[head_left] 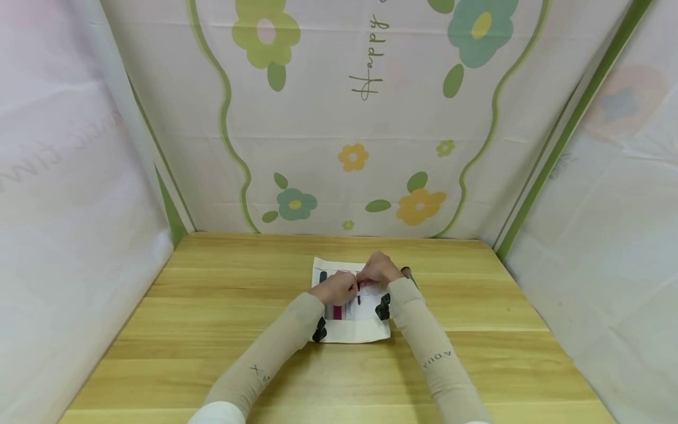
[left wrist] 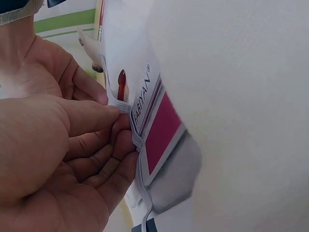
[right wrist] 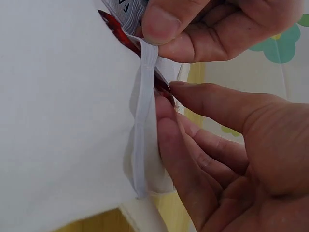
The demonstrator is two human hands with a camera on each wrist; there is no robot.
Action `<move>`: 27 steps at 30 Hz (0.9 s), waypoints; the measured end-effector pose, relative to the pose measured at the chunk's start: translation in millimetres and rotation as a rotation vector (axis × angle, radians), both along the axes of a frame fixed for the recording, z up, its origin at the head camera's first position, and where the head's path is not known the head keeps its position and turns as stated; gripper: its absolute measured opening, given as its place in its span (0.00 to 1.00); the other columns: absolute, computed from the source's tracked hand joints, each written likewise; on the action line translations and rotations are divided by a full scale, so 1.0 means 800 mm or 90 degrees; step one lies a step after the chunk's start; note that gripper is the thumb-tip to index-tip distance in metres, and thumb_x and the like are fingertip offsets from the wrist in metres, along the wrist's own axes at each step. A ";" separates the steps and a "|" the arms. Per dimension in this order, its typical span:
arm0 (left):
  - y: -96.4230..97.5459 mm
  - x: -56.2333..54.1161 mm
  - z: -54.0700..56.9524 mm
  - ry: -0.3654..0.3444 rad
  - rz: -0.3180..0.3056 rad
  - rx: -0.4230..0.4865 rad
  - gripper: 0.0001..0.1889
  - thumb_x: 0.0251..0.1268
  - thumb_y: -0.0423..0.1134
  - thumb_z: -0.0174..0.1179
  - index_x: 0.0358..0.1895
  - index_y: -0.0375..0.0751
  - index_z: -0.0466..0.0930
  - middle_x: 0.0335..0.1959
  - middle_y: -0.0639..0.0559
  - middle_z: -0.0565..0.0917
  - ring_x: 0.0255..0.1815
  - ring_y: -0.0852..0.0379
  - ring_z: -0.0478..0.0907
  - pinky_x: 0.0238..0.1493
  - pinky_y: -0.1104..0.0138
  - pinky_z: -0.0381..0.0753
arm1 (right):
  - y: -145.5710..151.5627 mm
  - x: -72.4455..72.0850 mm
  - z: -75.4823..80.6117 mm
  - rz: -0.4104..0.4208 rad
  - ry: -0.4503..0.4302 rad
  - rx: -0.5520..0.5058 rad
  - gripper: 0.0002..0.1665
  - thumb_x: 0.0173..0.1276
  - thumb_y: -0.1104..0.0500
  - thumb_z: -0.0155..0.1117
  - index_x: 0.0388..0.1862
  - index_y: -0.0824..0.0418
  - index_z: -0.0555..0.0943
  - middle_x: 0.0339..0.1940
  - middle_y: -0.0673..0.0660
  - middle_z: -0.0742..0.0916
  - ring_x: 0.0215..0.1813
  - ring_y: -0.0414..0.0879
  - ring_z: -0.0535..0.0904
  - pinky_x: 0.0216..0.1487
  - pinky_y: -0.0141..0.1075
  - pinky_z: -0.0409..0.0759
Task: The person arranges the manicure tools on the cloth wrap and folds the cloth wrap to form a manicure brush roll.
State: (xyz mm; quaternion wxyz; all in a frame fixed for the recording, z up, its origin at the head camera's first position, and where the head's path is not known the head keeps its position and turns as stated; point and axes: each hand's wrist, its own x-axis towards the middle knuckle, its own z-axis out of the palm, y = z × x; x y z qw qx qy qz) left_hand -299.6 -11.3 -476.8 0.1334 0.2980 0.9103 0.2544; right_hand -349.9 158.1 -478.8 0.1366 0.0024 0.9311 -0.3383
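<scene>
So the left hand (head_left: 339, 288) is pinching a white elastic band (right wrist: 140, 121), and the right hand (head_left: 378, 269) is pinching a slim reddish tool (left wrist: 122, 84) that's running behind that band. I'm guessing the tool's light, stiff and kinda slippery, so I'd be holding it by the shaft, not the pointy tip. The band's looking soft and stretchy, so its edge is probably best. Everything's sitting on a white cloth case (head_left: 355, 334), which is lying on the wooden table (head_left: 238, 294).
</scene>
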 end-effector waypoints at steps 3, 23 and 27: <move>0.001 0.001 0.000 0.001 -0.002 0.002 0.18 0.80 0.29 0.52 0.24 0.40 0.70 0.21 0.54 0.65 0.22 0.59 0.63 0.32 0.70 0.66 | -0.001 0.000 -0.002 -0.014 0.004 -0.012 0.16 0.61 0.58 0.80 0.18 0.64 0.88 0.19 0.56 0.90 0.22 0.44 0.82 0.29 0.32 0.76; 0.002 -0.004 -0.005 -0.030 0.016 -0.001 0.23 0.81 0.31 0.52 0.19 0.46 0.67 0.19 0.55 0.65 0.20 0.61 0.64 0.28 0.71 0.67 | 0.001 0.007 0.007 -0.004 -0.072 -0.021 0.12 0.58 0.64 0.81 0.17 0.63 0.89 0.13 0.53 0.84 0.16 0.40 0.77 0.22 0.30 0.74; 0.003 -0.003 -0.005 -0.034 0.028 -0.002 0.23 0.81 0.31 0.52 0.19 0.46 0.67 0.20 0.55 0.66 0.20 0.61 0.64 0.28 0.71 0.67 | 0.003 0.008 0.008 0.001 -0.078 -0.021 0.11 0.59 0.63 0.81 0.19 0.62 0.90 0.14 0.53 0.86 0.18 0.40 0.81 0.23 0.29 0.77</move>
